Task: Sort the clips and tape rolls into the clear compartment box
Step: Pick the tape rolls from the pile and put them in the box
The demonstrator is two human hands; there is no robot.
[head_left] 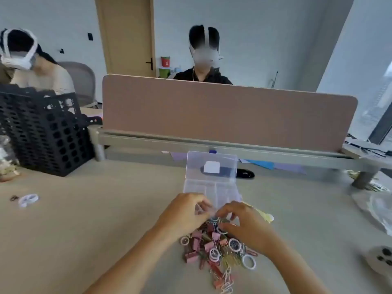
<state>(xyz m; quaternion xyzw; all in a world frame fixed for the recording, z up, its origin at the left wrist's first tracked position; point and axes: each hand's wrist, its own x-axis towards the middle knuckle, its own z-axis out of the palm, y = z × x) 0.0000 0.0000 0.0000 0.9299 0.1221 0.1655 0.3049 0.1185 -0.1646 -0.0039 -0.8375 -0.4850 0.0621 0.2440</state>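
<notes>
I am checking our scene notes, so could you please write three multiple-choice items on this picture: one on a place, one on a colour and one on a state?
1. Where is the clear box relative to the pile of clips and tape rolls?
A. Beyond it
B. Left of it
C. Under it
2. What colour are the binder clips?
A. Blue
B. Pink
C. Black
3. How is the box's lid?
A. Shut
B. Taken off
C. Open, standing up

Answers:
1. A, the box sits on the pile's far side.
2. B, they show pink throughout the pile.
3. C, the lid stands upright at the box's back edge.
</notes>
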